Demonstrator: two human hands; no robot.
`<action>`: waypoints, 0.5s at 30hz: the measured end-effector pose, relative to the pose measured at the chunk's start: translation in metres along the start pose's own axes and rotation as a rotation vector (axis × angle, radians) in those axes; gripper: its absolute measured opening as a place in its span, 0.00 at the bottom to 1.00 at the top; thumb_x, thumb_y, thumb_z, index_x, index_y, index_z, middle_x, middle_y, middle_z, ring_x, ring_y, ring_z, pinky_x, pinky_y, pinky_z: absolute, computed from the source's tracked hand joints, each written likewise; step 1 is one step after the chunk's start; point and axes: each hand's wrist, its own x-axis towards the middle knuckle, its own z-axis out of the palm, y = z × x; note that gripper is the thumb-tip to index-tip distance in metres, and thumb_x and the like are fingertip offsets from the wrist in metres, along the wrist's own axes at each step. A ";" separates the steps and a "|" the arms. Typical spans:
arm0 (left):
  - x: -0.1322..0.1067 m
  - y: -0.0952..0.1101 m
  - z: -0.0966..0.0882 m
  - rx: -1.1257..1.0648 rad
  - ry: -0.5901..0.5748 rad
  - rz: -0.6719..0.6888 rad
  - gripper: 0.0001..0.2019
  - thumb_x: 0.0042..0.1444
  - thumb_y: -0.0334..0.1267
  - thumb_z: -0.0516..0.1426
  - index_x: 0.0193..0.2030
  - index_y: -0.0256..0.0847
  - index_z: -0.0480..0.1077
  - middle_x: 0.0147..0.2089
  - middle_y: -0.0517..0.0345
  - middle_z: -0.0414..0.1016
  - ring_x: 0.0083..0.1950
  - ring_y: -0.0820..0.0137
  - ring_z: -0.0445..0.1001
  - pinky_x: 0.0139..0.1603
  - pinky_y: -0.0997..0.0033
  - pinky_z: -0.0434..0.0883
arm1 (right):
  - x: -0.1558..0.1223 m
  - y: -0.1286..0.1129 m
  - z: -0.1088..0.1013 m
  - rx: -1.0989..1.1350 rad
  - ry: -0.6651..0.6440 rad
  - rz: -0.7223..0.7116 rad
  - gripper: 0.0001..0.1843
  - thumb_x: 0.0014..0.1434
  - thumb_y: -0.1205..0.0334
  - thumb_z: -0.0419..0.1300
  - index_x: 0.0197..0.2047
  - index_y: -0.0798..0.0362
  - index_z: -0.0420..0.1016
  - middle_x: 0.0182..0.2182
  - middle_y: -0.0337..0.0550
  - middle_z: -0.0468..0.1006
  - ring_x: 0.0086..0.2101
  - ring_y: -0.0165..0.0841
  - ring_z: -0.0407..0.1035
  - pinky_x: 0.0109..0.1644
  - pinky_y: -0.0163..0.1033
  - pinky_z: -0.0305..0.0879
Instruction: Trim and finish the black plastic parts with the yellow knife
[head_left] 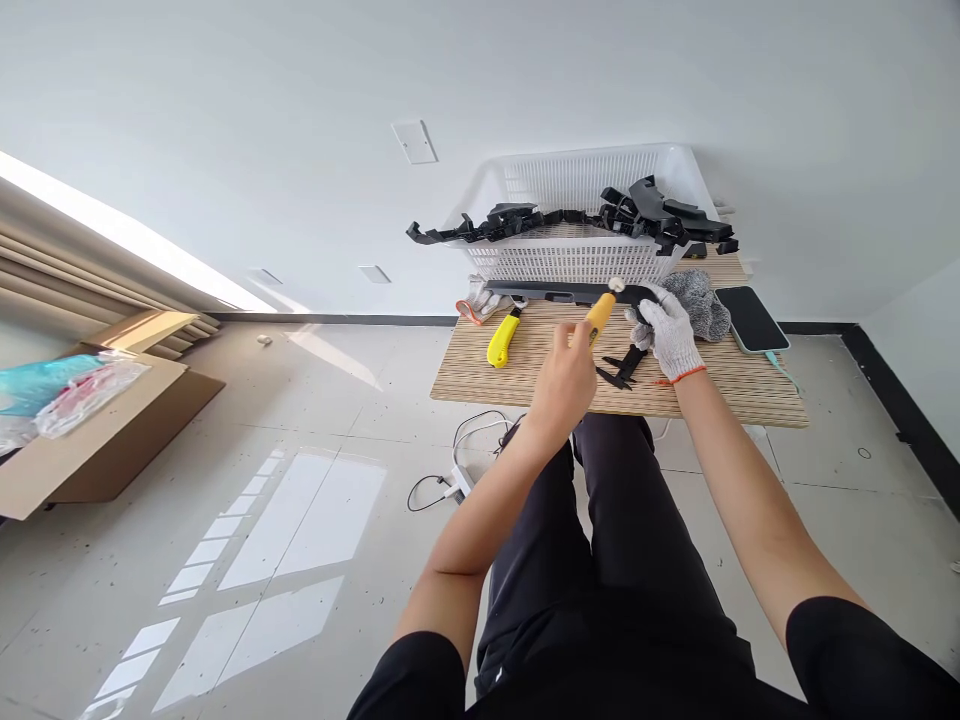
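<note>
A box (150,430) stands far left. On the table (465,372), the knife (501,342) lies near my bare left hand (566,375), which is wrapped round a yellow tool (601,314) — its pale tip over the black strip (540,291) before the basket (570,262). My gloved right hand (671,332) grips the strip's right end — calipers (621,373) just beside, then grey cloth (701,303), then phone (752,318).

1 head-worn camera, looking forward and down over hands (564,380) and tabletop (750,395); seemingly mid-distance.
</note>
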 end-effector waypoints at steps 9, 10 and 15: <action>0.005 -0.015 -0.006 -0.007 0.013 -0.061 0.22 0.68 0.25 0.49 0.66 0.44 0.61 0.66 0.42 0.67 0.49 0.62 0.80 0.51 0.59 0.80 | 0.000 -0.001 0.002 0.024 0.034 0.047 0.37 0.53 0.46 0.66 0.65 0.47 0.73 0.36 0.41 0.83 0.21 0.27 0.69 0.19 0.32 0.62; 0.009 -0.024 -0.008 -0.003 0.033 -0.096 0.22 0.68 0.24 0.49 0.65 0.43 0.62 0.66 0.41 0.67 0.51 0.60 0.80 0.53 0.56 0.80 | 0.001 -0.001 0.002 0.021 0.035 0.053 0.37 0.53 0.47 0.66 0.66 0.47 0.73 0.37 0.41 0.84 0.21 0.27 0.69 0.19 0.32 0.62; 0.028 -0.077 -0.016 -0.047 0.143 -0.235 0.22 0.64 0.21 0.50 0.62 0.41 0.63 0.65 0.37 0.66 0.65 0.50 0.76 0.61 0.47 0.79 | 0.001 -0.001 0.002 0.045 0.022 0.062 0.37 0.55 0.49 0.64 0.68 0.46 0.70 0.36 0.40 0.84 0.20 0.25 0.68 0.20 0.31 0.60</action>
